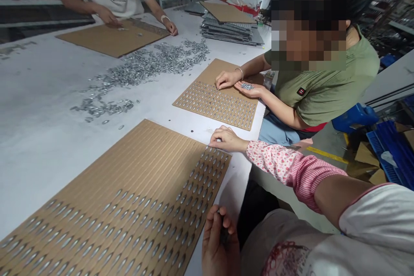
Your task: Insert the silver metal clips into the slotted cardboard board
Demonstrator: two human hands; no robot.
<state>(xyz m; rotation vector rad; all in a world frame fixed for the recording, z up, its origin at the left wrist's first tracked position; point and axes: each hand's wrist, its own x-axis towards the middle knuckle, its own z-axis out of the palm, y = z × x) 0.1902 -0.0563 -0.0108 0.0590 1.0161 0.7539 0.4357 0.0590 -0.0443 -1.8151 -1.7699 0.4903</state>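
Note:
A grooved brown cardboard sheet (pixel 129 155) lies on the table, with rows of small silver spindle-shaped metal pieces (pixel 148 203) along its near part and right side. My right hand (pixel 226 139), below a pink strawberry-print sleeve, is at the sheet's far right corner. Its fingers are pinched, and a silver piece shows between them. Beside the sheet's right edge, my left hand (pixel 218 241) is curled upward around a dark grey cluster of small metal pieces, mostly hidden by the fingers.
A heap of loose metal pieces (pixel 139 67) spreads across the white table (pixel 39 116). Beyond my right hand, a co-worker in green sets pieces on another cardboard sheet (pixel 220 69). Another person works at a far sheet (pixel 106 41). Stacked sheets (pixel 226 30) stand behind.

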